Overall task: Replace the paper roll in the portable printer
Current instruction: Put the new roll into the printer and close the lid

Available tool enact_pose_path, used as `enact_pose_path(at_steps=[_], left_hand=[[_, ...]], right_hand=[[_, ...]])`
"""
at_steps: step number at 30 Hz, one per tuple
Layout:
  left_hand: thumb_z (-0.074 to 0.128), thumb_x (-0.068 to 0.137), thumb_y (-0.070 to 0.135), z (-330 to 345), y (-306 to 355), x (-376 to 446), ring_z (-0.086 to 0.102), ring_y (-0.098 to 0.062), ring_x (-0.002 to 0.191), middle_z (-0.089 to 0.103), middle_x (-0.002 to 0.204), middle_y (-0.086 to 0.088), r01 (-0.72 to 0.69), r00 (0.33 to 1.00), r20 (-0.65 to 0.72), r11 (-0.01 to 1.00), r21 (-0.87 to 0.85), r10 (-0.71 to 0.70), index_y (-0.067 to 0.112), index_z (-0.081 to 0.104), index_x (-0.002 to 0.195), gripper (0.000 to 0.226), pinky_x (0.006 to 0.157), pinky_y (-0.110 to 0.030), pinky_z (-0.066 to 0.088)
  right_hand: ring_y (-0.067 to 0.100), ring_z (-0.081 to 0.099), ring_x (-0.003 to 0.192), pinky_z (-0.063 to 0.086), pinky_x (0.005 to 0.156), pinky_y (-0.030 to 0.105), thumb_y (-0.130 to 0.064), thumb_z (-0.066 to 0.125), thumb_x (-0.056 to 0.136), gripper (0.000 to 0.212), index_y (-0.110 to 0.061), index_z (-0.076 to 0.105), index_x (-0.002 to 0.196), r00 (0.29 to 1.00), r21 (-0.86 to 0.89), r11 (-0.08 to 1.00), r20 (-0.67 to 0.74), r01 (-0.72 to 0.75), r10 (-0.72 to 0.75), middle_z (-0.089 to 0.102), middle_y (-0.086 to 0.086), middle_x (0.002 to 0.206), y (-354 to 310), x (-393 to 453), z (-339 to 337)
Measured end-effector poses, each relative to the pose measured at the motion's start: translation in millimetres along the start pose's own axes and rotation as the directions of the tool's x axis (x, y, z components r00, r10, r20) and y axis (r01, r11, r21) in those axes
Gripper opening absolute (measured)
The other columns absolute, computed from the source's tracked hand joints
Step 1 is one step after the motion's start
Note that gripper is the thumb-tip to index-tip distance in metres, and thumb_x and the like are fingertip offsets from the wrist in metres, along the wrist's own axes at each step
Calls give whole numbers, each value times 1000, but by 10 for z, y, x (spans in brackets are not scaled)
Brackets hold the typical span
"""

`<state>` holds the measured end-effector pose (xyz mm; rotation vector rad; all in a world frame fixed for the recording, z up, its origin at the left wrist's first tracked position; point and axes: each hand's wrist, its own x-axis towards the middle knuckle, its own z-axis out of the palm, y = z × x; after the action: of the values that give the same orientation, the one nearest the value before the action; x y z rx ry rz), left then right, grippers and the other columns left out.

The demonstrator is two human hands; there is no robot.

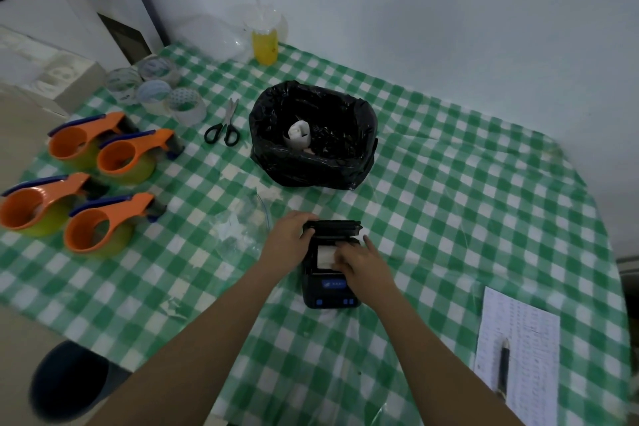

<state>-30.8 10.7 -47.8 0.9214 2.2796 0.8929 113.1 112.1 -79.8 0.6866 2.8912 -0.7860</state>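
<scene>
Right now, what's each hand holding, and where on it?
Left hand grips the printer at the left side of its open lid. Right hand rests on the white paper roll in the bay; whether it grips the roll cannot be told.

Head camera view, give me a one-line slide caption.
Both hands, left hand and right hand, seat a white paper roll in the open portable printer on a green checked tablecloth.

A single wide-angle view was taken from the person's head, directed forward and steeply down onto the checked surface. Both forearms were seen entering from the bottom edge. The fingers were caught near frame centre, at close range; the wall was framed beyond them.
</scene>
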Motion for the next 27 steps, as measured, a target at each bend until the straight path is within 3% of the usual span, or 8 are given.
enact_pose_path(at_steps=[5, 10, 13, 15, 18, 23, 27], left_hand=[[54, 89, 4, 2, -1, 18, 58, -27, 106, 62, 116, -15, 6, 1000, -1, 1000, -8, -6, 7, 62, 114, 27, 95, -34, 47], [54, 89, 5, 19, -9, 22, 58, -27, 107, 61, 116, -14, 18, 1000, -6, 1000, -9, -18, 7, 62, 114, 27, 94, -33, 46], [54, 89, 6, 19, 0, 23, 58, -26, 107, 61, 117, -13, 28, 1000, -7, 1000, -11, -28, 8, 62, 115, 27, 94, -32, 45], [53, 90, 7, 17, 7, 18, 58, -25, 108, 60, 119, -12, 32, 999, -4, 999, -8, -32, 9, 61, 117, 28, 95, -33, 46], [53, 90, 7, 13, 3, 15, 58, -25, 107, 60, 119, -12, 31, 1000, -6, 999, -10, -31, 9, 61, 117, 28, 94, -32, 46], [54, 89, 5, 15, -3, 6, 59, -26, 106, 61, 117, -14, 11, 1000, -10, 1000, -2, -11, 8, 62, 116, 28, 92, -31, 46], [54, 89, 5, 14, -5, -2, 59, -26, 106, 61, 117, -14, 1, 1000, -7, 1000, 13, 0, 8, 62, 116, 28, 91, -30, 45]], right_hand=[[26, 61, 94, 17, 117, 47, -17, 56, 87, 9, -9, 56, 84, 1000, -75, 997, 16, 7, -6, 67, 8, 91, 5, 54, 40], [25, 64, 103, 27, 111, 59, -10, 66, 77, 8, -12, 60, 73, 997, -143, 988, -33, 58, -64, 71, 5, 101, 59, 52, 100], [26, 64, 106, 37, 107, 41, -10, 72, 70, 8, -12, 65, 66, 991, -124, 987, -63, 105, -114, 72, 8, 104, 86, 65, 96], [28, 66, 100, 49, 94, 32, -11, 73, 67, 8, -13, 68, 63, 985, -140, 980, -75, 142, -154, 73, 9, 101, 68, 52, 85], [27, 69, 94, 57, 76, 31, -12, 76, 64, 8, -16, 71, 60, 983, -166, 976, -100, 139, -157, 74, 10, 99, 26, 2, 75], [29, 68, 92, 60, 71, 34, -1, 81, 54, 18, -12, 73, 65, 981, -160, 979, -128, 123, -144, 73, 10, 93, 31, -60, 148], [21, 61, 71, 53, 60, 25, -2, 82, 53, 24, -13, 72, 71, 977, -160, 982, -174, 96, -124, 65, 3, 75, 31, -139, 194]])
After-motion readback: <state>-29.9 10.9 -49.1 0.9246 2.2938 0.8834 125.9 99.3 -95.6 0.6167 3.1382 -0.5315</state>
